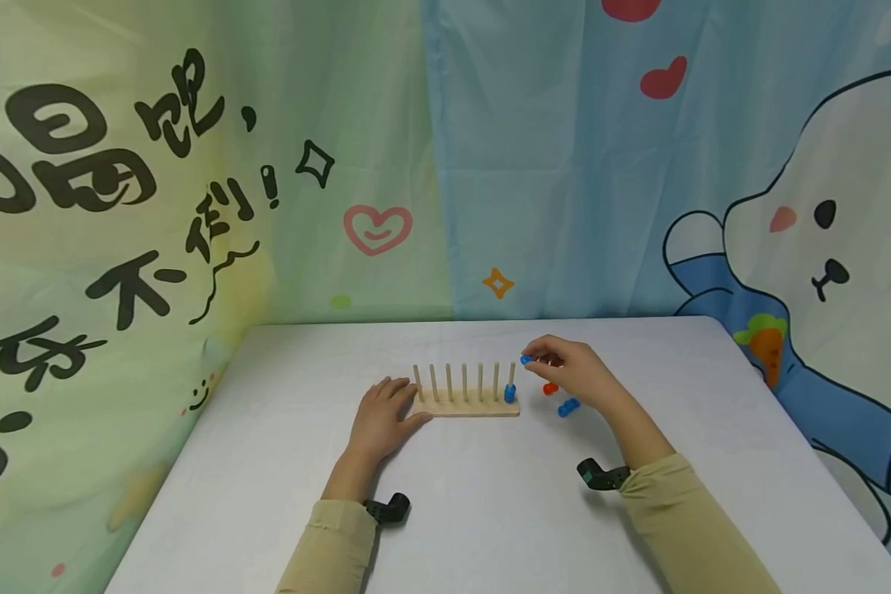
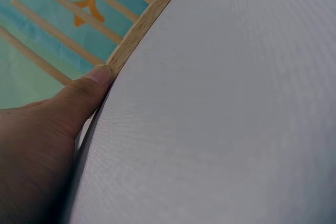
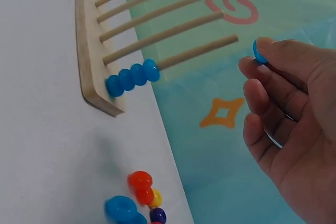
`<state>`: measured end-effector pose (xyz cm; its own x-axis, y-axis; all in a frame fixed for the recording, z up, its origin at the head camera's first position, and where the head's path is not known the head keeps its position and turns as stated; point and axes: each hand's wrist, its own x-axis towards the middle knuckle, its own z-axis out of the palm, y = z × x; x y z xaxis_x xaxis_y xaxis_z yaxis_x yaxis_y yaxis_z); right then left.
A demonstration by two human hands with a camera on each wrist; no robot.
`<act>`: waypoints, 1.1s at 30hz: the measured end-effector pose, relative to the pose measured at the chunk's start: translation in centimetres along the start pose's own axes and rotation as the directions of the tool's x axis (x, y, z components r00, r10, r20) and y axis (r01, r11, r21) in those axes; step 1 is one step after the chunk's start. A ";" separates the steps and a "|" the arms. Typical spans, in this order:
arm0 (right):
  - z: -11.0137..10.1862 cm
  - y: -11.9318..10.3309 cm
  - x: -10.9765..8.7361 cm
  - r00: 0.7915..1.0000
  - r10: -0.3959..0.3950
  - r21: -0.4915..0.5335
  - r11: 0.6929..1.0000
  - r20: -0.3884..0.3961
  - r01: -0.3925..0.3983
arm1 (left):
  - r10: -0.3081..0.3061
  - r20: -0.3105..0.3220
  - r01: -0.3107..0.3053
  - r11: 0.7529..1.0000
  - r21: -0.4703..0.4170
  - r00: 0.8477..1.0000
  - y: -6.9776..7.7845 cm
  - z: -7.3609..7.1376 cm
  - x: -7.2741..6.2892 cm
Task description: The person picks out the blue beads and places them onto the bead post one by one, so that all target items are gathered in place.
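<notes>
A wooden peg rack (image 1: 466,406) with a row of upright pegs stands on the table. My left hand (image 1: 383,419) grips its left end, the thumb (image 2: 94,80) against the front edge and the fingers around the end peg. Several blue beads (image 3: 132,77) are stacked low on the rightmost peg. Beside that peg's top, my right hand (image 1: 573,370) pinches a blue bead (image 3: 258,52) between thumb and forefinger. The bead is off the peg, a short gap from its tip in the right wrist view. The other right fingers are loosely curled.
Right of the rack lie loose beads: blue beads (image 1: 568,407), red-orange beads (image 1: 550,388), a yellow bead (image 3: 156,198) and a dark purple bead (image 3: 158,215). A white-covered table (image 1: 475,511) bears everything. A printed curtain (image 1: 549,165) hangs behind the table's far edge.
</notes>
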<state>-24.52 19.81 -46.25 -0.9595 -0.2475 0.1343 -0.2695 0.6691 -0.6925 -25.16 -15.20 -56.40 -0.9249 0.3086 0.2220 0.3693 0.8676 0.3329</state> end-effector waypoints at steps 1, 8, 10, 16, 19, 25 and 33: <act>0.1 -0.1 0.1 1.000 -0.003 0.004 1.000 0.003 0.003 | 0.004 -0.008 -0.004 1.000 0.003 1.000 0.0 0.0 0.0; 0.8 -0.5 0.4 1.000 -0.006 0.047 0.999 0.002 0.006 | 0.006 -0.014 -0.006 1.000 0.004 1.000 -0.1 0.0 0.0; 0.9 -0.5 0.4 1.000 -0.007 0.056 0.998 0.003 0.007 | 0.002 -0.004 -0.002 1.000 0.002 1.000 -0.1 -0.1 0.0; 1.3 -0.4 0.6 1.000 -0.024 0.045 0.999 -0.001 0.024 | -0.003 0.014 0.003 1.000 -0.007 1.000 0.0 -0.1 0.0; 1.5 -0.4 0.6 0.999 -0.035 0.024 0.999 -0.003 0.036 | 0.000 0.009 0.000 1.000 -0.011 1.000 0.1 0.0 0.1; 2.1 0.1 0.6 0.999 -0.043 -0.012 0.999 0.008 0.043 | 0.007 0.003 -0.007 1.000 -0.006 1.000 0.0 0.3 0.2; 3.4 1.1 0.8 0.997 -0.054 -0.036 0.998 0.047 0.055 | 0.009 0.002 -0.009 1.000 0.000 1.000 -0.1 0.3 0.2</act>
<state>-25.29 17.98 -49.30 -0.9388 -0.3154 0.1382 -0.3251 0.6794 -0.6578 -25.42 -15.12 -56.68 -0.9219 0.3170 0.2229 0.3774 0.8649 0.3310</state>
